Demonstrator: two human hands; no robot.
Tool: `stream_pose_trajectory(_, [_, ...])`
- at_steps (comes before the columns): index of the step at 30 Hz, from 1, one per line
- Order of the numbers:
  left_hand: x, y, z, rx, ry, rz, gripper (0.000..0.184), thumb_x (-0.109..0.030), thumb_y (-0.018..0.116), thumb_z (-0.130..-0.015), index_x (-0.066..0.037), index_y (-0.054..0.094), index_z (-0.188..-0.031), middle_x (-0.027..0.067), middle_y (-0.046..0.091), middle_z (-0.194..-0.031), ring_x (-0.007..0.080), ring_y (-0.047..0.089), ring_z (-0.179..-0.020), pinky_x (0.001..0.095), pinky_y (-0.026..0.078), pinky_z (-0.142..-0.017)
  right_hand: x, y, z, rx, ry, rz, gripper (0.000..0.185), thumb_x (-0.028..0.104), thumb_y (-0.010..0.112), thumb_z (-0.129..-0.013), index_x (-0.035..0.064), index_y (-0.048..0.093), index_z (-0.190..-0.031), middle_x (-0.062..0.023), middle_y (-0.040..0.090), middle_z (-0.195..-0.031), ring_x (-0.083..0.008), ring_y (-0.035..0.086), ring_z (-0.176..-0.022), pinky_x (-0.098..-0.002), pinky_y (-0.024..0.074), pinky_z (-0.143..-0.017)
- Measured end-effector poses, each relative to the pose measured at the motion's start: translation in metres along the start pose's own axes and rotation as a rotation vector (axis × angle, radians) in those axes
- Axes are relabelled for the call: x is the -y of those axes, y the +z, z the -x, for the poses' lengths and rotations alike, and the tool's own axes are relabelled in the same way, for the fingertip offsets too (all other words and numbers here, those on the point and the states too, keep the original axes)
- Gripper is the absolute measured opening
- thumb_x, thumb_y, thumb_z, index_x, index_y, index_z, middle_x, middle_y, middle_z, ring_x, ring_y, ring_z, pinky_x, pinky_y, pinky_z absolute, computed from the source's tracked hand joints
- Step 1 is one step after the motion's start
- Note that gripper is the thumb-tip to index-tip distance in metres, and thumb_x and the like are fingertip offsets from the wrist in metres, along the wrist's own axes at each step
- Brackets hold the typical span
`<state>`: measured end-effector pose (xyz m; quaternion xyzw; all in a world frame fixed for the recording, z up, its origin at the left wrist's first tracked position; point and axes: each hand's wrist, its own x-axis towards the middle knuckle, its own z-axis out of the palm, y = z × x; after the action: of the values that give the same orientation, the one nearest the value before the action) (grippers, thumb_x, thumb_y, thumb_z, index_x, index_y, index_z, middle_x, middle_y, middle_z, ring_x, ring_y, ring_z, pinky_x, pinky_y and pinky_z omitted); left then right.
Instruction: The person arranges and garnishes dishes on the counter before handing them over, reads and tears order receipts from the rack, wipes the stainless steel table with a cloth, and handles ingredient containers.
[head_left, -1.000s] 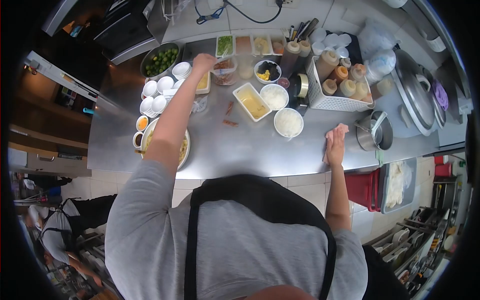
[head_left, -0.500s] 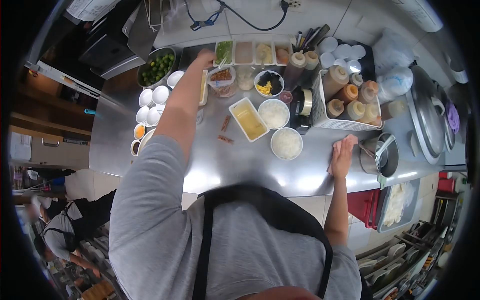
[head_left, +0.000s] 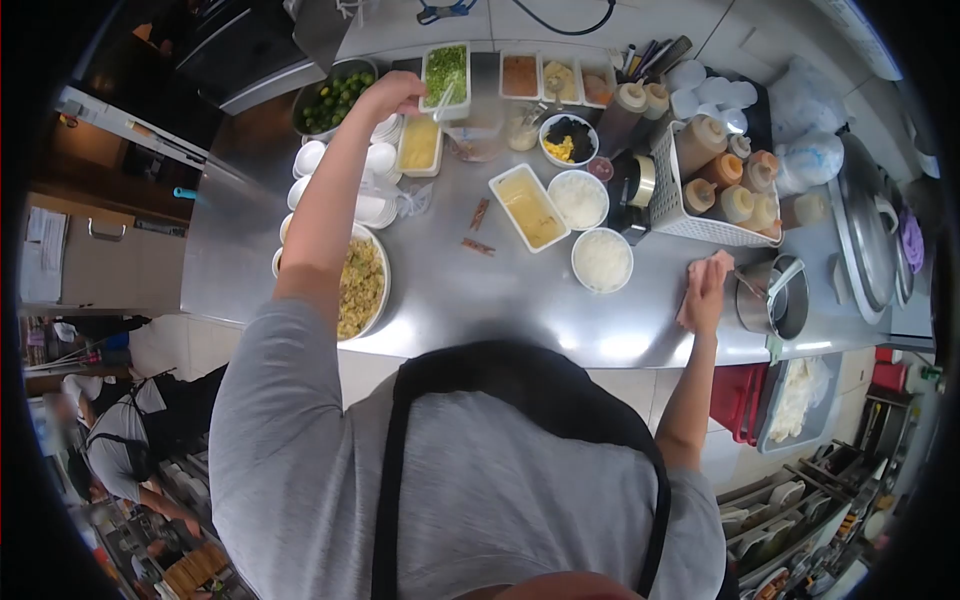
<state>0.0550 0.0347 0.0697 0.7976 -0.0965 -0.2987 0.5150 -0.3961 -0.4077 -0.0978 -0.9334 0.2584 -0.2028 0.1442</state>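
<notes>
My left hand [head_left: 393, 95] reaches to the back of the steel counter. Its fingers are closed on the left rim of a white container of chopped green onions [head_left: 447, 70], which appears raised; a light utensil handle [head_left: 442, 104] sticks out of it. Just below stands a white tub of yellow paste [head_left: 420, 146]. At the right, my right hand [head_left: 705, 294] presses on a crumpled pink cloth [head_left: 711, 267] lying on the counter, its fingers gathered over it. A metal pot [head_left: 785, 308] with utensils is beside that hand.
Rice bowls [head_left: 603, 260] and a rectangular dish of yellow liquid [head_left: 531, 207] occupy the middle. A white basket of sauce bottles [head_left: 690, 226] stands at the right. Green limes [head_left: 340, 102] fill a bowl at back left; a bowl of fried rice [head_left: 362, 287] sits under my left arm.
My left hand has drawn the green onion container up and leftward, away from the row of containers. The view has shifted. My right hand's fingers have gathered in on the cloth.
</notes>
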Motion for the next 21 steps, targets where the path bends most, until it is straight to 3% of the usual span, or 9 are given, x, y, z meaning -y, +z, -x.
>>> stream_pose_trajectory(2, [0.012,0.003,0.043,0.015,0.006,-0.03,0.01,-0.013,0.057,-0.076,-0.005,0.054,-0.081,0.0045,0.058,-0.079,0.0116,0.058,-0.072,0.0247,0.05,-0.065,0.003,-0.012,-0.001,-0.093,0.072,-0.049,0.033,0.019,0.055,-0.081,0.001,0.055,-0.108,-0.0172,0.051,-0.115,-0.0318,0.051,-0.104,-0.0346,0.0401,-0.088])
stream_pose_trajectory(3, [0.02,0.007,0.068,0.064,0.02,-0.01,0.009,-0.014,0.057,-0.077,-0.006,0.053,-0.08,0.0028,0.058,-0.078,0.0101,0.058,-0.07,0.0236,0.05,-0.063,0.016,-0.022,-0.003,-0.087,0.07,-0.046,0.033,0.019,0.055,-0.081,0.001,0.055,-0.108,-0.0172,0.051,-0.115,-0.0318,0.051,-0.104,-0.0346,0.0401,-0.088])
stream_pose_trajectory(5, [0.042,0.021,0.115,0.085,0.017,-0.03,0.007,-0.015,0.057,-0.078,-0.009,0.053,-0.078,-0.0005,0.057,-0.074,0.0073,0.056,-0.066,0.0208,0.049,-0.058,0.064,-0.043,-0.007,-0.245,0.209,-0.543,0.026,0.017,0.058,-0.079,0.0016,0.059,-0.101,-0.0124,0.058,-0.102,-0.0245,0.058,-0.09,-0.0297,0.0443,-0.079])
stream_pose_trajectory(7, [0.064,0.042,0.159,0.133,-0.037,0.092,0.007,-0.014,0.058,-0.077,-0.008,0.054,-0.079,0.0001,0.057,-0.073,0.0075,0.057,-0.064,0.0202,0.048,-0.056,0.134,-0.058,-0.003,-0.172,0.192,-0.591,0.021,0.014,0.06,-0.078,0.0028,0.062,-0.095,-0.0095,0.06,-0.094,-0.0179,0.059,-0.082,-0.0267,0.045,-0.073])
stream_pose_trajectory(8, [0.077,0.055,0.176,0.13,-0.063,0.142,0.009,-0.01,0.058,-0.075,-0.004,0.051,-0.078,0.0045,0.056,-0.073,0.0113,0.057,-0.06,0.022,0.05,-0.054,0.176,-0.067,0.001,-0.069,0.032,-0.666,0.02,0.013,0.06,-0.078,0.0037,0.062,-0.095,-0.009,0.06,-0.093,-0.0177,0.059,-0.082,-0.0272,0.0449,-0.073])
stream_pose_trajectory(11, [0.115,0.09,0.215,0.077,-0.128,0.128,0.009,-0.009,0.058,-0.075,-0.003,0.052,-0.079,0.005,0.056,-0.074,0.0125,0.058,-0.062,0.0229,0.051,-0.056,0.27,-0.059,0.028,0.259,-0.417,-0.726,0.025,0.008,0.062,-0.072,0.0053,0.06,-0.097,-0.0107,0.059,-0.097,-0.0237,0.056,-0.089,-0.0314,0.0442,-0.078])
stream_pose_trajectory(14, [0.162,0.117,0.23,0.071,-0.205,0.302,0.01,-0.01,0.058,-0.076,-0.002,0.051,-0.079,0.0052,0.055,-0.075,0.0133,0.059,-0.066,0.0239,0.051,-0.057,0.32,-0.033,0.065,0.454,-0.74,-0.601,0.041,0.021,0.071,-0.067,0.0077,0.057,-0.103,-0.0108,0.055,-0.103,-0.0267,0.053,-0.094,-0.0343,0.0446,-0.078])
stream_pose_trajectory(15, [0.172,0.125,0.232,0.027,-0.175,0.358,0.013,-0.011,0.059,-0.077,-0.002,0.051,-0.08,0.0055,0.055,-0.077,0.0137,0.059,-0.069,0.0242,0.051,-0.058,0.334,-0.036,0.074,0.551,-0.737,-0.613,0.045,0.023,0.071,-0.066,0.0085,0.055,-0.106,-0.0101,0.053,-0.104,-0.028,0.052,-0.095,-0.0352,0.0447,-0.077])
stream_pose_trajectory(21, [0.169,0.144,0.258,-0.017,-0.136,0.484,0.024,-0.019,0.062,-0.079,0.001,0.05,-0.087,0.0083,0.052,-0.089,0.016,0.058,-0.077,0.0253,0.052,-0.065,0.349,0.0,0.1,0.549,-0.664,-0.489,0.033,0.01,0.063,-0.072,0.0065,0.056,-0.104,-0.0119,0.053,-0.099,-0.0305,0.055,-0.086,-0.0353,0.0463,-0.071])
